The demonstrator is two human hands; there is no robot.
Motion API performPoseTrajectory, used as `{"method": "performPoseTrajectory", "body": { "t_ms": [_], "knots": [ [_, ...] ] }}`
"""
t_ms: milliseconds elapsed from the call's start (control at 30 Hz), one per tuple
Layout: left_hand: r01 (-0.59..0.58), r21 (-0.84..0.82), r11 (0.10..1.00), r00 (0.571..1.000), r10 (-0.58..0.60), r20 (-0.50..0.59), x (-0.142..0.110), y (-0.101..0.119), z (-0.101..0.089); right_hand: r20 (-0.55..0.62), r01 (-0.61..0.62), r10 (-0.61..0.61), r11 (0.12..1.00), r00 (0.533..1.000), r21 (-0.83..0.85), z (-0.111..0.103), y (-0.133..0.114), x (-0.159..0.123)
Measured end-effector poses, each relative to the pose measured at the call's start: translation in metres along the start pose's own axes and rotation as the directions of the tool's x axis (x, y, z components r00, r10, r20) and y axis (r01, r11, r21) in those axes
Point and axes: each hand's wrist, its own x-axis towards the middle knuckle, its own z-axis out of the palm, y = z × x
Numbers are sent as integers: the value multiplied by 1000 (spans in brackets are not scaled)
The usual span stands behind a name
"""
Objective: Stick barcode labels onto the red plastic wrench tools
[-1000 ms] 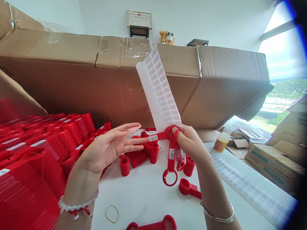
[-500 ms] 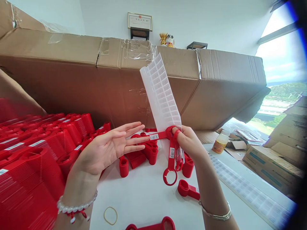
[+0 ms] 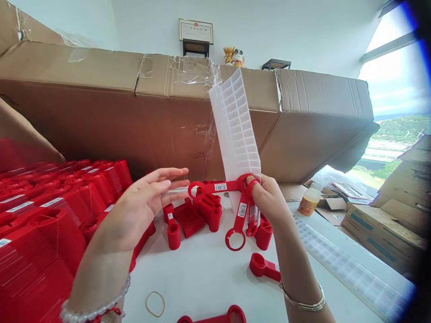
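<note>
Because the left hand [image 3: 134, 211] has drawn back toward nine o'clock, the ring end [image 3: 189, 191] of one held red piece is now uncovered, so its weight seems to rest on the right hand [image 3: 269, 197] alone. The left grip is wide, holding nothing; whether a fingertip touches the ring, I cannot tell. The right grip is closed on red pieces [image 3: 241, 211], pointing to nine and seven, and on the white gridded sheet [image 3: 235, 125], rising toward eleven above the worktop [image 3: 202, 278].
</note>
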Motion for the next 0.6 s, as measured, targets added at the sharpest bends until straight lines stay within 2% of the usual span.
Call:
{"method": "performPoseTrajectory", "body": {
  "t_ms": [33,100,133,200,300,467,600],
  "knots": [
    [-42,122,992,992,57,-117,0,-4,5,-18,6,-6,1000,1000,14,2,-2,-2],
    [-63,361,930,940,177,-292,-1,-15,19,-51,24,-21,998,998,53,7,-7,-7],
    [-53,447,893,926,212,-313,-2,-20,27,-64,35,-31,997,997,73,10,-10,-11],
    [-30,530,847,938,207,-278,-3,-28,41,-87,73,-64,992,994,100,16,-16,-18],
    [-19,514,858,947,181,-266,-2,-33,51,-132,149,-135,983,982,106,23,-23,-30],
    [-6,367,930,949,122,-292,0,-32,49,-179,211,-191,973,965,96,28,-28,-39],
    [-2,360,933,924,139,-357,-2,-32,54,-165,222,-201,968,965,117,32,-28,-40]
  ]
}}
